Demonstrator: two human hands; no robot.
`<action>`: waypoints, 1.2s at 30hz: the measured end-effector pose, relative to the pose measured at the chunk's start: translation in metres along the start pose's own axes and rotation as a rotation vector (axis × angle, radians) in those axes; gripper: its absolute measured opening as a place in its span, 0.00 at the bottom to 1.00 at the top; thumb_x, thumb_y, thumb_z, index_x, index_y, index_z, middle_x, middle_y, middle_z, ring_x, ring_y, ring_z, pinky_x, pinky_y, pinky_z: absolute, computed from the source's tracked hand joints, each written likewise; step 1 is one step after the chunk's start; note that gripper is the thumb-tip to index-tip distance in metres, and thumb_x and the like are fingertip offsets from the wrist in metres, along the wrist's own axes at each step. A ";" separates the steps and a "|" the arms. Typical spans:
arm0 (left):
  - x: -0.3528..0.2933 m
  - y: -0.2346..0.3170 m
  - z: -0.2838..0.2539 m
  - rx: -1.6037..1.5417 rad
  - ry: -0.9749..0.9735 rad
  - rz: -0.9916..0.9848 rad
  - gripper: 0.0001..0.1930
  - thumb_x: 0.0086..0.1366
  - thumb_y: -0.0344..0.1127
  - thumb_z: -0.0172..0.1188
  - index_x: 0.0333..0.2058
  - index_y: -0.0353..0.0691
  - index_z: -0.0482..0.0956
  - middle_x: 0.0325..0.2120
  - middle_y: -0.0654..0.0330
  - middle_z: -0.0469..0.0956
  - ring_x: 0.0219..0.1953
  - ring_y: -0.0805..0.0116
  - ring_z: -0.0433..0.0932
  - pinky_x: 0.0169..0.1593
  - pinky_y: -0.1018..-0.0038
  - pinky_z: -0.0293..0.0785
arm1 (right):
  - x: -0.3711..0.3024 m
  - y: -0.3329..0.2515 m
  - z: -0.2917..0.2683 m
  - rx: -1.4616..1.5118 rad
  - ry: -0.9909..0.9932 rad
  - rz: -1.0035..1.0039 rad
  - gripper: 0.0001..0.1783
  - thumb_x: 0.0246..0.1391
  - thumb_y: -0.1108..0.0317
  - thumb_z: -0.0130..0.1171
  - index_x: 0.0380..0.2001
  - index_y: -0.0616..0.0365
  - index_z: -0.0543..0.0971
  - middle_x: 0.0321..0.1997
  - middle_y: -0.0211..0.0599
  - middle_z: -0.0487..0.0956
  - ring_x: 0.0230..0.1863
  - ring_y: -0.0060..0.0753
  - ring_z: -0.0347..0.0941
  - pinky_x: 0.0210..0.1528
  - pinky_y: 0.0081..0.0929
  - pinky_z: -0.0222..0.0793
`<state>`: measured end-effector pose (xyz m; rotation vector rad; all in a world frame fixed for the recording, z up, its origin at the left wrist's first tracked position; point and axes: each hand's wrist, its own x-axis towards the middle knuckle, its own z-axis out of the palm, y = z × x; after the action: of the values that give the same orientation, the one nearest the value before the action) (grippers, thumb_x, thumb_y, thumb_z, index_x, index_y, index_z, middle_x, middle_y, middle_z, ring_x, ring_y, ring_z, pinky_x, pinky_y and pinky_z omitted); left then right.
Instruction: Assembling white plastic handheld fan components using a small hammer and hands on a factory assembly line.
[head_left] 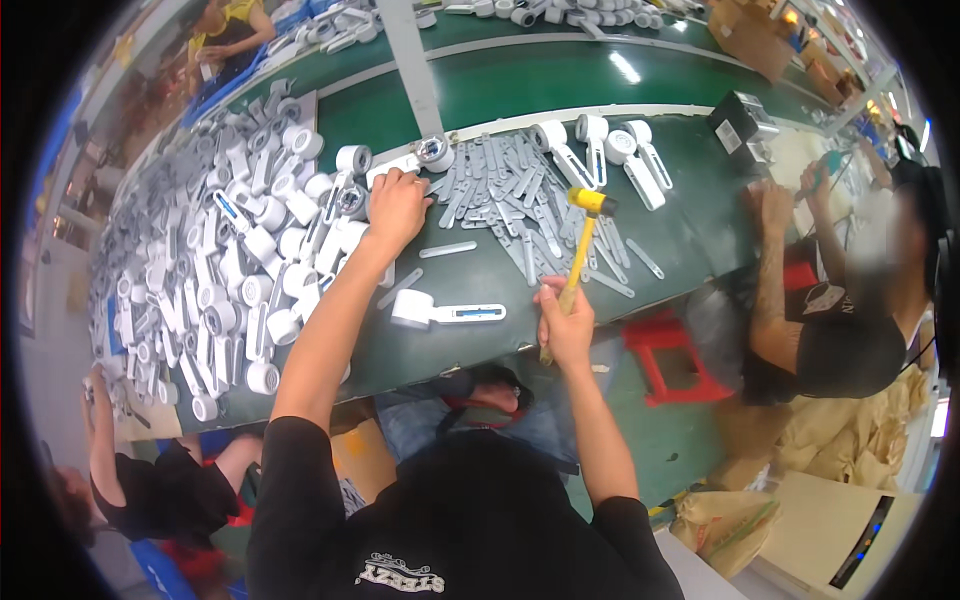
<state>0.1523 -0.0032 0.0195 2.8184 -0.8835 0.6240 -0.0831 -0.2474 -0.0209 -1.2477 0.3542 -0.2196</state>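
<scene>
Right hand (566,325), fingers wrapped low on the stiff, top-heavy yellow-headed wooden-handled mallet (583,240); left hand (396,208) fingers curl onto light white plastic housings (352,235).

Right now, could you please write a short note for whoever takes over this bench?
Left hand: reaching into the heap of white handheld housings, touching one at its edge.
Right hand: gripping a yellow-headed mallet, head raised over the loose grey strips.
One white unit lies alone on the green bench between the hands.
Four units lie apart beyond the strips; the heap remains large.
</scene>
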 end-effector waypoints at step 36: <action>0.019 0.106 -0.039 -0.516 -0.285 0.540 0.18 0.62 0.32 0.69 0.52 0.48 0.88 0.59 0.56 0.78 0.64 0.53 0.74 0.67 0.59 0.71 | -0.007 0.011 0.001 0.104 0.138 -0.077 0.09 0.72 0.68 0.60 0.49 0.61 0.77 0.25 0.28 0.75 0.14 0.16 0.66 0.15 0.21 0.61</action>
<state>0.0927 -0.0911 0.0625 2.2270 -1.6095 0.0099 -0.0897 -0.2403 -0.0304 -1.1468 0.4087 -0.3864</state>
